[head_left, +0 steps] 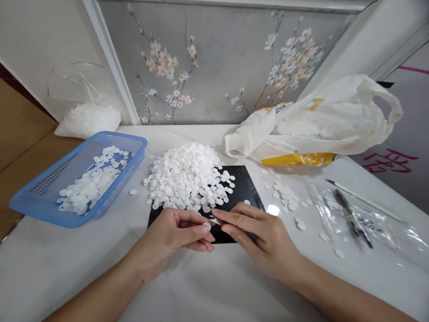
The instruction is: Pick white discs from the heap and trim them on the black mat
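White disc (207, 226) pinched in our left hand (177, 230), slim tool (217, 220) seemingly in our right hand (266, 232), we risked scattering the pile (187, 174) just beyond by nudging it.

There are hundreds of discs (187, 174), one basket (63, 172), one mat (239, 179), one carrier bag (315, 127)

The discs (186, 174) look matt plastic, the basket (43, 212) smooth plastic, and the tabletop (214, 286) glossy.
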`<state>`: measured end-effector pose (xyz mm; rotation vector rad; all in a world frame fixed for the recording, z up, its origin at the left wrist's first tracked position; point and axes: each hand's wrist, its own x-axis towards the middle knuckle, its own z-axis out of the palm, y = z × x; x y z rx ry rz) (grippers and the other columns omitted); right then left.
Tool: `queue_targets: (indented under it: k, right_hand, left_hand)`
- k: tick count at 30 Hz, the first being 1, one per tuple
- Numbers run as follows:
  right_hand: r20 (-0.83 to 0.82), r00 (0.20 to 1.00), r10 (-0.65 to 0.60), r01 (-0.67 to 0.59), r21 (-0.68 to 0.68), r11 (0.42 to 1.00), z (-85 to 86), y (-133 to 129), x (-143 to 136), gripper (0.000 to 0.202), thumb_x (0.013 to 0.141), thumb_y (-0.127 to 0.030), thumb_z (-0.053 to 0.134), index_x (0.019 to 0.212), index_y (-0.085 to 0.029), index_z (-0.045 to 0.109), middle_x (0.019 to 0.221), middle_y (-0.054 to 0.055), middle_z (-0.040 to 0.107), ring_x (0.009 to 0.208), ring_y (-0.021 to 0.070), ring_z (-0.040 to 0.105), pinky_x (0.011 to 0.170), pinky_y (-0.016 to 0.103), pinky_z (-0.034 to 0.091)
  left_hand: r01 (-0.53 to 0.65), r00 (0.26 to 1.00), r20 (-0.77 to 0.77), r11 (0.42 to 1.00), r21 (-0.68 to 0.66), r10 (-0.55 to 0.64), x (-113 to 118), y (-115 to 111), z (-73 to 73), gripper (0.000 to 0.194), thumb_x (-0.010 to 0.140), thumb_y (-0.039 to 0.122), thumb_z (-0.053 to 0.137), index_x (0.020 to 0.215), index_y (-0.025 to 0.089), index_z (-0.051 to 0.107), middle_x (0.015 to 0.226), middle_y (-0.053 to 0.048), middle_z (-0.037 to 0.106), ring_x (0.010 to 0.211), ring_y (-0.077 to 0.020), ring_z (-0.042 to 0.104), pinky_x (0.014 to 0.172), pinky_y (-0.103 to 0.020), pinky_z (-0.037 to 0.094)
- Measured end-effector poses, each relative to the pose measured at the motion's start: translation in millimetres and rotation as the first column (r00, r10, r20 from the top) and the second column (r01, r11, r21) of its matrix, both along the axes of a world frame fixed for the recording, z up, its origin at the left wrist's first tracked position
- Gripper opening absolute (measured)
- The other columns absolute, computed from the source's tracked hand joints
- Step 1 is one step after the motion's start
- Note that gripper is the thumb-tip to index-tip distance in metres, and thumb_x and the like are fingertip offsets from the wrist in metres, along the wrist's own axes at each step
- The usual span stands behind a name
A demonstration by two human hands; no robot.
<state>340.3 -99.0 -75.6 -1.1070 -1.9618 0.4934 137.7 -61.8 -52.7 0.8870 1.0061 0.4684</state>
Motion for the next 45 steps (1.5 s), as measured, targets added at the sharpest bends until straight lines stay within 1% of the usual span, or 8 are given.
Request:
queue_targets:
  k: [24,29,33,35,37,39,42,45]
  right_hand:
    - [0.092,0.995,0.041,-0.047,0.064,0.997,-4.3,0,-2,0.028,0.094,-0.018,0.048,0.117,-0.018,0.065,0.073,0.003,0.06,0.06,0.012,0.057,0.052,0.021,0.046]
    - [0.144,0.988,-0.046,0.046,0.008,0.999,-0.9,-1,-6,0.033,0.098,-0.023,0.036,0.121,-0.018,0.059,0.075,0.004,0.057,0.059,0.0121,0.055,0.053,0.022,0.044]
    - [0.229,0.964,0.132,-0.122,-0.057,0.991,8.0,0,-1,0.038,0.096,-0.042,0.039,0.119,-0.018,0.058,0.073,0.004,0.064,0.056,0.0139,0.056,0.054,0.024,0.043]
    - [0.221,0.974,0.045,-0.025,-0.091,0.996,11.9,5,12,0.038,0.094,-0.049,0.042,0.091,-0.019,0.065,0.063,0.001,0.063,0.052,0.0136,0.055,0.052,0.024,0.04]
    - [0.19,0.96,-0.204,0.227,-0.109,0.968,13.7,13,31,0.04,0.096,-0.044,0.038,0.069,-0.02,0.057,0.054,-0.001,0.057,0.047,0.0125,0.051,0.048,0.023,0.036]
    - [0.165,0.893,-0.419,0.437,-0.09,0.895,12.6,23,52,0.03,0.096,-0.033,0.038,0.073,-0.021,0.054,0.06,-0.001,0.058,0.051,0.0136,0.052,0.05,0.024,0.037]
    - [0.235,0.892,-0.385,0.421,-0.123,0.899,5.6,34,71,0.017,0.089,-0.019,0.043,0.081,-0.021,0.058,0.08,0.003,0.062,0.065,0.0157,0.056,0.057,0.026,0.041]
    - [0.315,0.912,-0.264,0.349,-0.255,0.902,-3.7,39,72,0.012,0.083,-0.02,0.053,0.073,-0.021,0.06,0.076,0.001,0.061,0.061,0.0142,0.054,0.055,0.025,0.04]
  left_hand:
    - [0.06,0.998,-0.015,0.997,0.043,-0.059,0,0,3.4,0.016,0.072,0.03,0.074,0.076,0.014,0.074,0.072,-0.005,0.073,0.068,-0.0148,0.07,0.066,-0.021,0.055]
    - [0.027,1.0,-0.014,1.0,-0.009,-0.027,3,-2,3.2,0.022,0.07,0.029,0.076,0.084,0.013,0.074,0.07,-0.005,0.072,0.066,-0.0154,0.069,0.066,-0.023,0.055]
    - [-0.011,1.0,-0.015,1.0,0.028,0.011,0,3,8.3,0.018,0.072,0.029,0.075,0.08,0.013,0.073,0.075,-0.005,0.071,0.068,-0.0138,0.067,0.066,-0.02,0.053]
    - [-0.146,0.989,-0.02,0.983,0.111,0.149,-7,9,12.8,0.019,0.074,0.032,0.073,0.083,0.016,0.072,0.072,-0.003,0.069,0.065,-0.0119,0.064,0.062,-0.018,0.051]
    - [-0.268,0.961,-0.008,0.935,0.234,0.277,-17,18,16.4,0.019,0.074,0.033,0.073,0.084,0.018,0.071,0.067,0.0,0.065,0.062,-0.0103,0.059,0.058,-0.016,0.049]
    - [-0.339,0.935,-0.01,0.905,0.255,0.353,-24,25,17.5,0.019,0.072,0.036,0.074,0.075,0.018,0.068,0.069,-0.001,0.063,0.065,-0.0111,0.058,0.06,-0.017,0.05]
    - [-0.345,0.933,-0.012,0.904,0.254,0.36,-28,31,15.7,0.02,0.073,0.034,0.072,0.066,0.017,0.062,0.073,-0.002,0.063,0.067,-0.0119,0.056,0.061,-0.018,0.05]
    - [-0.293,0.954,0.002,0.929,0.227,0.3,-25,29,14.9,0.015,0.072,0.022,0.066,0.063,0.018,0.054,0.075,-0.002,0.064,0.066,-0.0119,0.055,0.058,-0.019,0.047]
